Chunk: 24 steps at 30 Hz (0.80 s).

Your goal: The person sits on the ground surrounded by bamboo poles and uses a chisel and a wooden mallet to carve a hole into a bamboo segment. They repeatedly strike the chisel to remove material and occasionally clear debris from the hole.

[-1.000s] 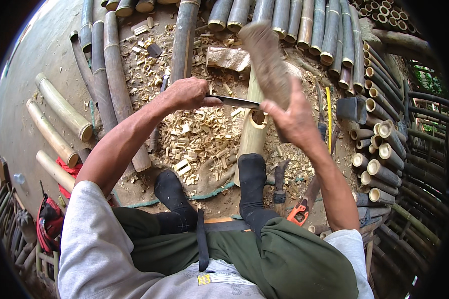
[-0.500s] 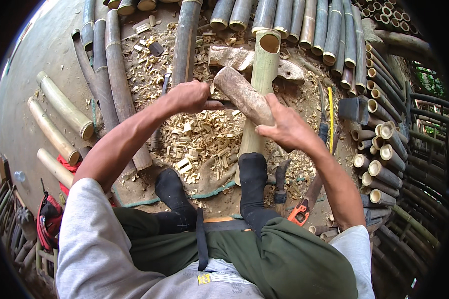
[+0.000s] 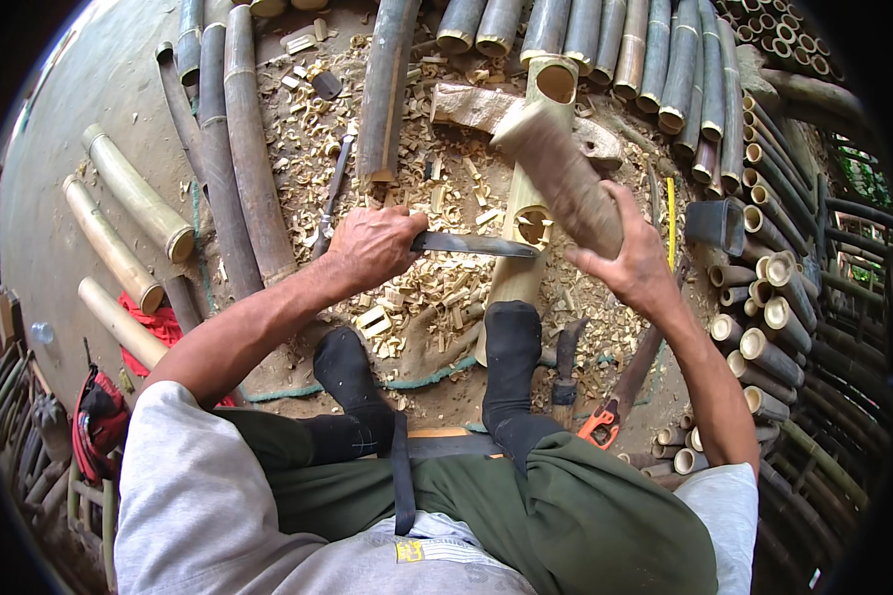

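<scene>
My left hand (image 3: pixel 379 241) is closed around the handle of a knife (image 3: pixel 476 244). Its dark blade points right, and the tip lies at a cut opening in a pale bamboo tube (image 3: pixel 514 282). In my right hand (image 3: pixel 630 256) is a thick wooden block (image 3: pixel 571 178), smeared by motion and tilted above the tube, apart from the blade. The tube has another round opening near its far end, resting by a rough piece of wood (image 3: pixel 474 107). My socked foot (image 3: pixel 513 332) presses against the near part of the tube.
Wood shavings (image 3: pixel 417 297) cover the ground between my feet. An orange-handled saw (image 3: pixel 600 424), a wooden-handled tool (image 3: pixel 566 372) and a grey container (image 3: pixel 714 226) are at the right. Dark bamboo poles (image 3: pixel 253 149) lie at the left, with several more at the far side.
The wooden block has shifted right and up off the knife, baring the blade and the tube's nearer opening. My left hand has dropped slightly nearer. The whole view has shifted a little.
</scene>
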Available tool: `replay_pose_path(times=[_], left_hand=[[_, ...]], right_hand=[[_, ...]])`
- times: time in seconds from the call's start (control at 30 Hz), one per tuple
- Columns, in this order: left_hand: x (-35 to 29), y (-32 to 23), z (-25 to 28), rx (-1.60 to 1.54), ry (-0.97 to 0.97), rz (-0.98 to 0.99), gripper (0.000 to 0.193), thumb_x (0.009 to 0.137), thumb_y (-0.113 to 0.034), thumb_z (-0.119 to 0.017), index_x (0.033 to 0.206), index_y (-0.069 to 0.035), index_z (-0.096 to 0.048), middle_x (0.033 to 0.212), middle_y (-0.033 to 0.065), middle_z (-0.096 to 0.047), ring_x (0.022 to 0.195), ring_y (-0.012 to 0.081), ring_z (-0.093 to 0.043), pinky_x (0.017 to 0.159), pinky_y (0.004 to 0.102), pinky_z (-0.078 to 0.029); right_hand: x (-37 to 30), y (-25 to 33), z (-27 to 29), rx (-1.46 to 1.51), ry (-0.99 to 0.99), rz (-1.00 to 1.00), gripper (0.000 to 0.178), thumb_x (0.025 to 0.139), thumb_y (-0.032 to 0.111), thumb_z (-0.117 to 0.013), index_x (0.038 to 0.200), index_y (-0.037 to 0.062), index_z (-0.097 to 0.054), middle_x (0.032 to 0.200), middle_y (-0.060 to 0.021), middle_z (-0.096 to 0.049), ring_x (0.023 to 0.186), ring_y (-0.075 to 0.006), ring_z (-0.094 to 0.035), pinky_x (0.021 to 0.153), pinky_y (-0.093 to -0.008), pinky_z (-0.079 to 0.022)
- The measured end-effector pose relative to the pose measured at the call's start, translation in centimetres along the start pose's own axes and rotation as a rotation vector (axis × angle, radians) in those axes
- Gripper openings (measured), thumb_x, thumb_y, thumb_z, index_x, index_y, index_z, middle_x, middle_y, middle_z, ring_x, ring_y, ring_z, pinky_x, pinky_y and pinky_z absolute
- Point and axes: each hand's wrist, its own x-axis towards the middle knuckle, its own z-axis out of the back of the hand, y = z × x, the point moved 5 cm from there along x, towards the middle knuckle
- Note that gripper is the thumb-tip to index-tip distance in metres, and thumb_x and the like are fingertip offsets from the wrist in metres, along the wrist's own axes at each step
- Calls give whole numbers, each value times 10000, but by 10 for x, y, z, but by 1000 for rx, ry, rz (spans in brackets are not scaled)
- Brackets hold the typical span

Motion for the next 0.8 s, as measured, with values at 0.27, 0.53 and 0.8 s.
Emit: replay_pose_path(times=[0.27, 0.53, 0.8], left_hand=[[8, -4, 8, 66, 147, 90, 184, 999, -163, -555, 924, -28, -654, 823, 157, -710, 682, 296, -714, 598, 467, -569], [8, 1, -6, 95, 92, 94, 136, 1023, -120, -510, 1000, -31, -610, 848, 142, -675, 649, 270, -681, 603, 457, -559], [8, 3, -9, 124, 35, 81, 134, 1024, -122, -498, 1049, -38, -599, 925, 160, -680, 779, 319, -729, 687, 483, -590]], right_hand=[[-1, -2, -24, -761, 306, 586, 556, 813, 265, -800, 1263, 27, -576, 987, -116, -664, 863, -274, -717, 737, -407, -596], [0, 7, -30, -754, 233, 720, 307, 892, 221, -728, 1132, 72, -608, 908, -81, -660, 839, -237, -708, 722, -394, -560], [-4, 20, -36, -737, 261, 695, 336, 890, 208, -719, 1163, 38, -622, 1002, -120, -714, 919, -259, -731, 774, -402, -579]])
